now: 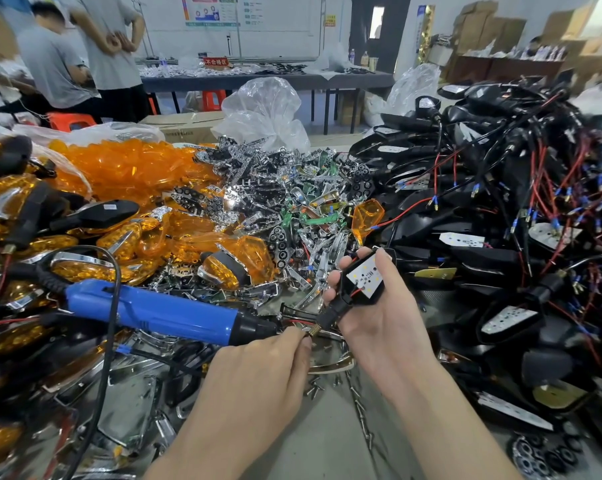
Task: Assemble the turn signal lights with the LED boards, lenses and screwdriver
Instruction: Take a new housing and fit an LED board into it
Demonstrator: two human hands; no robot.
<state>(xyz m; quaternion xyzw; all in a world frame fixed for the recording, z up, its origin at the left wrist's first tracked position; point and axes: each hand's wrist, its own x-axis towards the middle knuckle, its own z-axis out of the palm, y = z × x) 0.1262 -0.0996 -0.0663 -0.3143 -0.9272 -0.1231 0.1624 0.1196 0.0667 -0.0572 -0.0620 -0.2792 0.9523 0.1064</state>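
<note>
My right hand [379,317] grips a black turn signal housing [356,292] with a white LED board [365,273] seated in it, face up, red wire showing. The housing's stalk ends in a brass threaded tip [314,330], which my left hand [261,365] pinches between thumb and fingers. A blue electric screwdriver [154,311] lies on the pile to the left, its black nose near my left fingers, held by no hand. Orange lenses [130,168] are heaped at the back left; one loose lens [367,216] sits just beyond my right hand.
Chrome reflectors [275,188] are piled in the middle. Black housings with LED boards and red wires [500,209] are stacked high on the right. Loose screws [315,388] lie on the grey table [327,441]. Finished orange lights [95,268] sit left. Two people stand far back left.
</note>
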